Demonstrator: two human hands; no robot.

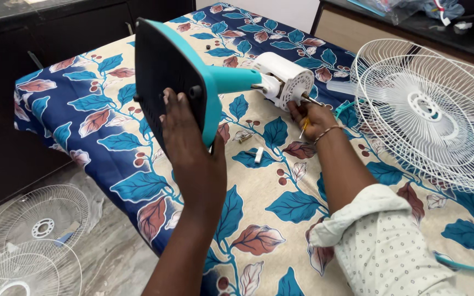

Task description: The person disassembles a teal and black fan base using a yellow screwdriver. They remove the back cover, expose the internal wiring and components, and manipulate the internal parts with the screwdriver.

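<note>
Hands split: left hand (185, 129) clamps the fan base (165, 77), right hand (311, 118) pinches a screwdriver (304, 127).
Tipped on the bed (270, 208), the motor housing (283, 79) could roll; loose small parts (258, 155) may get lost.

Far left, a dark cabinet (45, 33); far right, a beige cabinet under a dark countertop (412, 27). Centre, a bed draped in a leaf-patterned sheet (111, 104). Near left, pale marbled floor (116, 257). Soft, even daylight throughout.
</note>
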